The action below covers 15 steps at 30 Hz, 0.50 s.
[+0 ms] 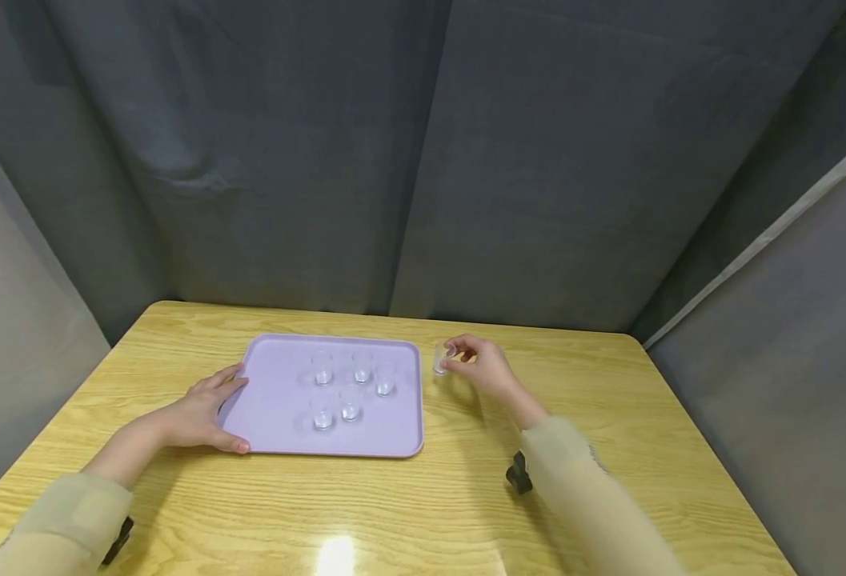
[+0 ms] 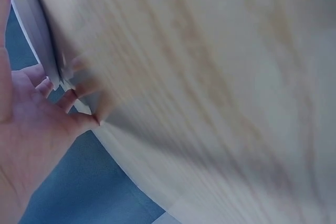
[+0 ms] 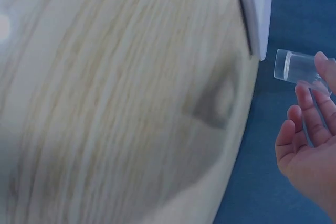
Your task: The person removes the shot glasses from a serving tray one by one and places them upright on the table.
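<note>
A lilac tray [image 1: 394, 436] lies on the wooden table. Several small clear shot glasses stand on it, among them a back-left glass [image 1: 322, 373] and a front-left glass [image 1: 322, 416]. My left hand [image 1: 195, 414] spreads its fingers along the tray's left edge, thumb at the near corner; the left wrist view has its fingers touching the rim. Just beyond the tray's right edge, my right hand [image 1: 486, 370] pinches another clear shot glass [image 3: 299, 67] between thumb and fingers. That glass hangs above the table, base downward, in the head view.
The light wooden table [image 1: 408, 512] carries the tray near its back half. A dark grey curtain [image 1: 286, 160] hangs behind it, and a grey panel [image 1: 783, 320] stands on the right. Each sleeve has a black device [image 1: 519, 474] at its wrist.
</note>
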### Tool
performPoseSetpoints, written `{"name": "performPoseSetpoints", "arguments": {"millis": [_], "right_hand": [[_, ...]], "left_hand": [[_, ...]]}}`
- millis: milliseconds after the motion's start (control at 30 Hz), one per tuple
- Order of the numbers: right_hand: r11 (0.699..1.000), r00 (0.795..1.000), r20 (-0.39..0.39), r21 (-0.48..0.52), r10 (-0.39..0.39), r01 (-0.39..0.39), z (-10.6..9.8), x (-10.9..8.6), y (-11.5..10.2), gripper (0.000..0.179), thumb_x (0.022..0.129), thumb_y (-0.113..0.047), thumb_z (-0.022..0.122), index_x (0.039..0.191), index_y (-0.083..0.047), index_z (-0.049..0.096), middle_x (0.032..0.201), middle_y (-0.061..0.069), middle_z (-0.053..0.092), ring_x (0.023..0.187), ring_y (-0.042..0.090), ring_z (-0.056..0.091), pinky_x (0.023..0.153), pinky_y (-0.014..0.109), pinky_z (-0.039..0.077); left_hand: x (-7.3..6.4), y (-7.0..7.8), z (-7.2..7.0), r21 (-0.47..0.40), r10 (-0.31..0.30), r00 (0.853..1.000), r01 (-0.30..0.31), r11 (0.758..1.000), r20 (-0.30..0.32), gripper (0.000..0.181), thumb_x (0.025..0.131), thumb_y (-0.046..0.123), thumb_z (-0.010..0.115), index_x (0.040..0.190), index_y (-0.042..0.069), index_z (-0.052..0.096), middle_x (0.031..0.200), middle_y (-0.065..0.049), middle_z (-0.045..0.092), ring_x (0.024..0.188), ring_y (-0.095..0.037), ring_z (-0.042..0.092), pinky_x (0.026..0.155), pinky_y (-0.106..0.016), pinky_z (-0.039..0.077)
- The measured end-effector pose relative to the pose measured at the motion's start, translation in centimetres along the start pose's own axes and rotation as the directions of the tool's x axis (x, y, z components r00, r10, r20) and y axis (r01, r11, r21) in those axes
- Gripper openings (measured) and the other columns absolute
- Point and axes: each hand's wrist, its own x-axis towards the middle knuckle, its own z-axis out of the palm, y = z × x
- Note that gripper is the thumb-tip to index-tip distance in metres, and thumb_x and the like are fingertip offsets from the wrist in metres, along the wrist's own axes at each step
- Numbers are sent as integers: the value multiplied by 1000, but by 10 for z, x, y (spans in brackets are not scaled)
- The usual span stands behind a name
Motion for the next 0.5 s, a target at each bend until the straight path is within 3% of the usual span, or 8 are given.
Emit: {"name": "performPoseSetpoints", "arguments": {"millis": [300, 500], "right_hand": [[993, 990, -79, -6, 121, -122, 9, 12, 21, 36, 84, -22, 73, 115, -7, 64, 104, 9, 66, 85, 20, 55, 68, 26, 45], [988, 985, -86, -6, 151, -152, 11, 12, 25, 36, 85, -21, 72, 116, -5, 64, 107, 12, 66, 89, 23, 55, 73, 31, 46]], "left_hand": [[-2, 4, 4, 24, -2, 1000, 3, 1000, -23, 115, 64, 64, 75, 142, -9, 32, 154, -24, 13, 133, -55, 18, 99, -74, 14], [-4, 5, 9, 73, -13, 999, 16, 997, -37, 117, 66, 69, 70, 143, -9, 29, 154, -25, 12, 133, -55, 19, 98, -76, 13]]}}
